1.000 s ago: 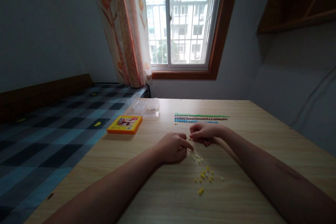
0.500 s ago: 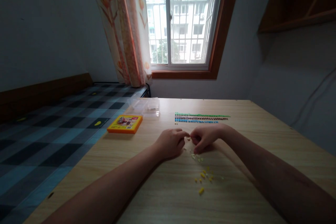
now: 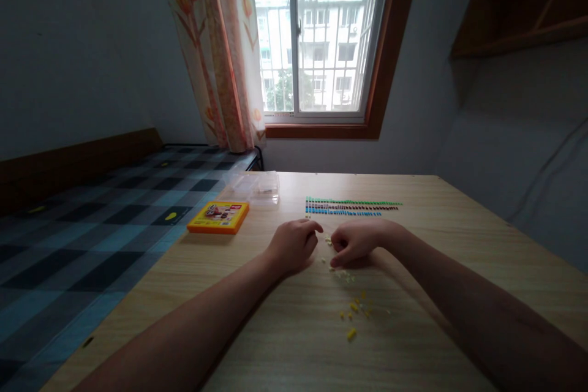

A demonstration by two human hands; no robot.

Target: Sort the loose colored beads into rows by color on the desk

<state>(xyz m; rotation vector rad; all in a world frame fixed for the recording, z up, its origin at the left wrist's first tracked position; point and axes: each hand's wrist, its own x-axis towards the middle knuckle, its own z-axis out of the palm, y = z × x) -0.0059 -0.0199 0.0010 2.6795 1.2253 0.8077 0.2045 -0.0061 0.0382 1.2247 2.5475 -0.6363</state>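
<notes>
My left hand [image 3: 294, 246] rests on the table just left of a few tiny cream-coloured bricks [image 3: 328, 240]. Its index finger stretches toward them and the other fingers are bent, with nothing visible in the hand. From the right, my right hand [image 3: 357, 243] reaches in beside the same bricks. Its fingers are curled, and the thumb stands apart from them, its tip close to a loose scatter of pale bricks [image 3: 345, 275]. I see nothing held there. Beyond both hands lie straight rows of small green, brown and blue bricks [image 3: 344, 212]. Two pale pieces [image 3: 307, 217] sit below the left end.
Nearer me on the wooden table [image 3: 285, 337] are several yellow bricks [image 3: 353, 306]. At the left edge lies a yellow-orange box [image 3: 218, 218], with a clear plastic tray [image 3: 265, 187] behind it. A bed with a checked cover [image 3: 114, 220] adjoins on the left.
My left hand has drawn back slightly to the left, so the two hands no longer meet. The right thumb has shifted left, and more of the cream bricks between the hands shows.
</notes>
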